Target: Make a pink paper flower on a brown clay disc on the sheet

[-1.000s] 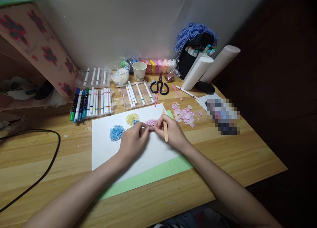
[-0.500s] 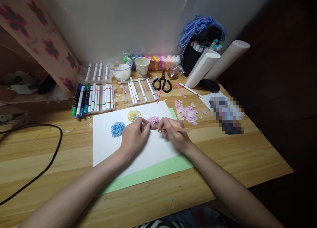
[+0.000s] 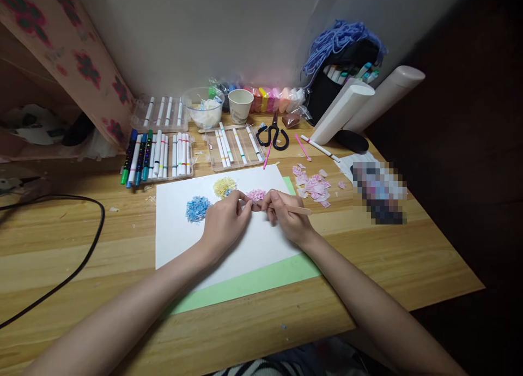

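A white sheet of paper (image 3: 175,245) lies over a green sheet (image 3: 229,291) on the wooden table. On the white sheet are clusters of small crumpled bits: a blue cluster (image 3: 198,209), a yellow cluster (image 3: 224,187) and a pink cluster (image 3: 256,195). My right hand (image 3: 289,218) is closed around a flat wooden craft stick (image 3: 300,210), its far end reaching toward the pink cluster. My left hand (image 3: 225,220) rests on the paper, thumb and forefinger pinched at the near edge of the pink cluster. What those fingertips hold is too small to make out.
Torn pink paper pieces (image 3: 316,186) lie right of the sheets. Behind are black-handled scissors (image 3: 273,136), marker trays (image 3: 163,158), a paper cup (image 3: 241,106) and a clear bowl (image 3: 204,111). White bottles (image 3: 345,114) stand at the back right. A black cable (image 3: 96,245) curves along the left.
The whole view has shifted slightly, with the objects a little further right. Both hands stay at the pink cluster, and the craft stick remains in my right hand.
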`<move>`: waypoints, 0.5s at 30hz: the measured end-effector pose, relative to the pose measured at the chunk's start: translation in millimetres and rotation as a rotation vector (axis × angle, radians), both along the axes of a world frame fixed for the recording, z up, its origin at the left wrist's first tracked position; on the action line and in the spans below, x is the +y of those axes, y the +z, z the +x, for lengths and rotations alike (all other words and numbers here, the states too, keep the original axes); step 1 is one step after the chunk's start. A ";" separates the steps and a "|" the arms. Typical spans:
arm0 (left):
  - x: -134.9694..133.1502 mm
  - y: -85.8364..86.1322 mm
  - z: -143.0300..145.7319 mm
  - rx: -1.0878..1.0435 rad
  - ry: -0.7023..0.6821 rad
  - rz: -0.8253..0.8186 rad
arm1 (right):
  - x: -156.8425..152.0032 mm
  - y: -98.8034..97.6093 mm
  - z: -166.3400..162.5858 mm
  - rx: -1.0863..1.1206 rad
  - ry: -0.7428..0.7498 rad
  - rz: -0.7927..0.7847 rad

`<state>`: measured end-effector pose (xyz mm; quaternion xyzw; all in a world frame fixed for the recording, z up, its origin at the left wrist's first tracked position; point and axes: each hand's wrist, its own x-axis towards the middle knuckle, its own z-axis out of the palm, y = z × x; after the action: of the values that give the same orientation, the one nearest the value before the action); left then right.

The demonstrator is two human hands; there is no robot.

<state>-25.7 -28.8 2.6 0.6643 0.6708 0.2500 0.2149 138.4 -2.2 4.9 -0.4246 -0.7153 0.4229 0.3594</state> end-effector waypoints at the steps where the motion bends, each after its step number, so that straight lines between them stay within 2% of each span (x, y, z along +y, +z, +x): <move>1: 0.1 0.2 -0.2 -0.011 -0.002 -0.001 | 0.3 -0.4 -0.8 0.003 0.002 -0.005; 8: 1.8 5.4 -3.3 -0.238 0.086 -0.008 | 2.9 -1.4 -3.0 0.023 0.000 -0.058; 15: 2.1 7.4 -4.0 -0.268 0.079 -0.025 | 15.5 7.1 -13.9 0.038 -0.017 -0.127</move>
<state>-29.7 -26.7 10.0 0.5952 0.6650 0.3362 0.3008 124.5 13.3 12.0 -0.4445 -0.6765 0.4722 0.3489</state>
